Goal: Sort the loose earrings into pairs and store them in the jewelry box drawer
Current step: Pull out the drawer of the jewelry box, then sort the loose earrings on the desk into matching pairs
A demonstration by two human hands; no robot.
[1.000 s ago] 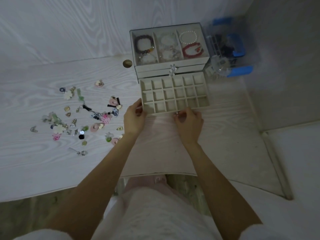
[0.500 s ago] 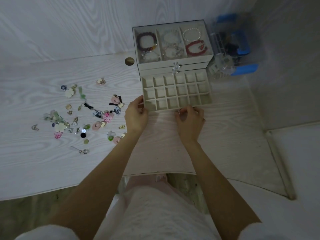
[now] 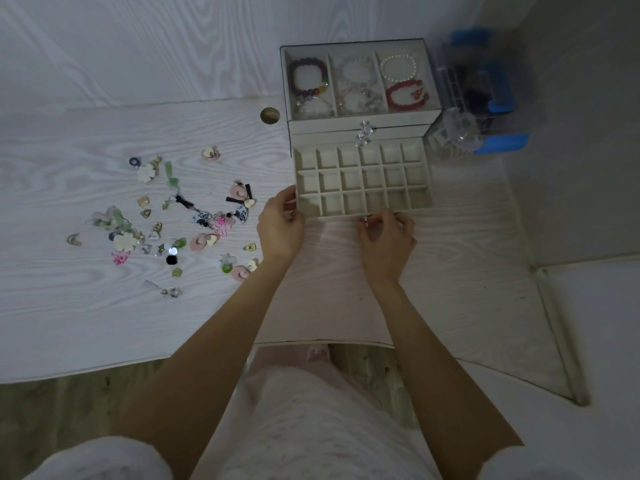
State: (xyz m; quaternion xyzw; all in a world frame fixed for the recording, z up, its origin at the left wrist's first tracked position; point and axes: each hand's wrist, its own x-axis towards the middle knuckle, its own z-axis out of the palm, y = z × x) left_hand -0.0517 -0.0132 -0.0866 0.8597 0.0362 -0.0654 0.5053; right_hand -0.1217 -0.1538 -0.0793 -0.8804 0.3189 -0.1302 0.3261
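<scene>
Gripping the drawer (image 3: 362, 183) front, both hands (image 3: 281, 225), earrings (image 3: 173, 223) scattered left, blue-lidded container (image 3: 491, 95) right

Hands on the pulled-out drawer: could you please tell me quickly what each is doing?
Left hand: grips the beige gridded jewelry box drawer at its left front corner.
Right hand: pinches the drawer's front knob.

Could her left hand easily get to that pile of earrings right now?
Probably yes. The left hand grips the drawer at its left corner, and the earrings lie just to its left on bare table, nothing between.
</scene>
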